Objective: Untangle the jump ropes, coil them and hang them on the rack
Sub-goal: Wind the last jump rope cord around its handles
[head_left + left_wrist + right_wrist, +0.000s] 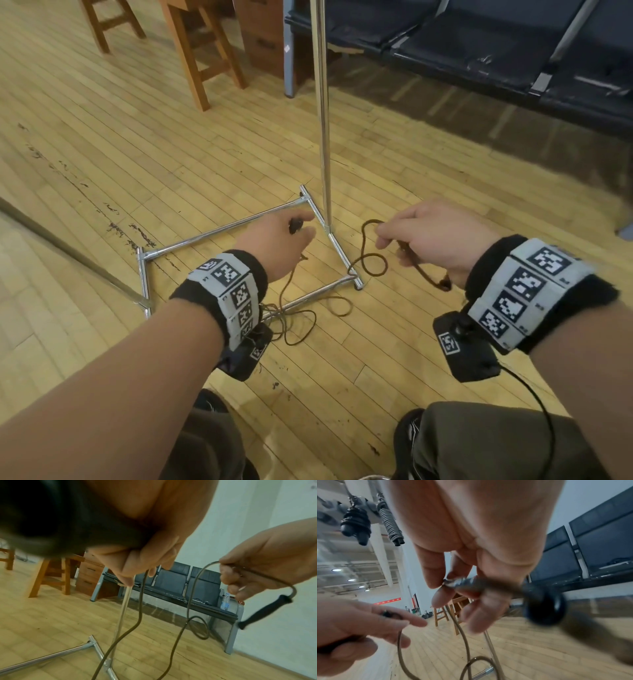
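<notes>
1. The left hand [274, 240] pinches the brown rope [371, 265] between thumb and fingers.
2. The right hand [442, 236] grips the same rope near its black handle [264, 613].
3. The slack loops down to the floor [137, 137], across the rack [323, 113] base.
4. Two coiled ropes [373, 520] hang overhead.

One brown jump rope [371, 263] trails beside the rack [323, 102]. Two coiled ropes [355, 524] hang above it. Two hands [274, 240] hold the brown one.
</notes>
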`<action>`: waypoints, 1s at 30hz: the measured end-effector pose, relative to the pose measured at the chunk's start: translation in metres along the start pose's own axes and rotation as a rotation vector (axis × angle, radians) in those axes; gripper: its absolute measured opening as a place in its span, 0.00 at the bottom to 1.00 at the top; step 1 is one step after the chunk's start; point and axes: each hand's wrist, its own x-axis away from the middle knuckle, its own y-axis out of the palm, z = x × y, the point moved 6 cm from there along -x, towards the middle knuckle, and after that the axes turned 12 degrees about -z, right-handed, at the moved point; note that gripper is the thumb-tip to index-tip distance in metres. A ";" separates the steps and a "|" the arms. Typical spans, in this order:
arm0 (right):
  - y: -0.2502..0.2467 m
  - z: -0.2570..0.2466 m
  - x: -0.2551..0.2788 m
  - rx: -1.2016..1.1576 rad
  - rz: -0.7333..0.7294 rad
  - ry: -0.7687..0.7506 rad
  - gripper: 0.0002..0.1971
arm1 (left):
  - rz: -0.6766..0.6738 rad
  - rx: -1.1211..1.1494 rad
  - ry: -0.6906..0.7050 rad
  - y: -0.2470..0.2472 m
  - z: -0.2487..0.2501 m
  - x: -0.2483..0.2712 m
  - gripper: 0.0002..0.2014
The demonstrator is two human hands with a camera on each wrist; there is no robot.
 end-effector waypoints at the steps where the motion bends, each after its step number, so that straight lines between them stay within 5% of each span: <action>1: 0.001 -0.003 0.000 0.051 0.021 -0.010 0.11 | 0.013 0.026 0.014 0.002 0.004 0.002 0.12; 13: 0.023 -0.015 -0.010 -0.849 -0.061 -0.124 0.11 | -0.415 0.506 0.360 0.037 0.050 0.024 0.21; 16: 0.020 -0.012 -0.010 -0.939 -0.037 -0.111 0.09 | -0.399 0.311 0.310 0.034 0.043 0.024 0.17; 19: 0.016 -0.002 -0.011 -0.685 0.021 -0.007 0.06 | -0.263 0.062 0.262 0.027 0.035 0.021 0.07; 22: 0.005 -0.004 -0.010 0.045 0.104 0.019 0.27 | -0.241 0.156 0.228 0.023 0.034 0.021 0.07; 25: 0.032 -0.025 -0.005 0.181 -0.155 -0.198 0.41 | -0.290 0.260 0.311 0.022 0.046 0.027 0.19; 27: 0.052 -0.031 -0.001 0.035 -0.336 -0.307 0.34 | -0.286 0.324 0.366 0.019 0.051 0.029 0.22; 30: 0.062 -0.029 -0.003 0.022 -0.347 -0.335 0.13 | -0.225 0.414 0.353 0.010 0.049 0.027 0.26</action>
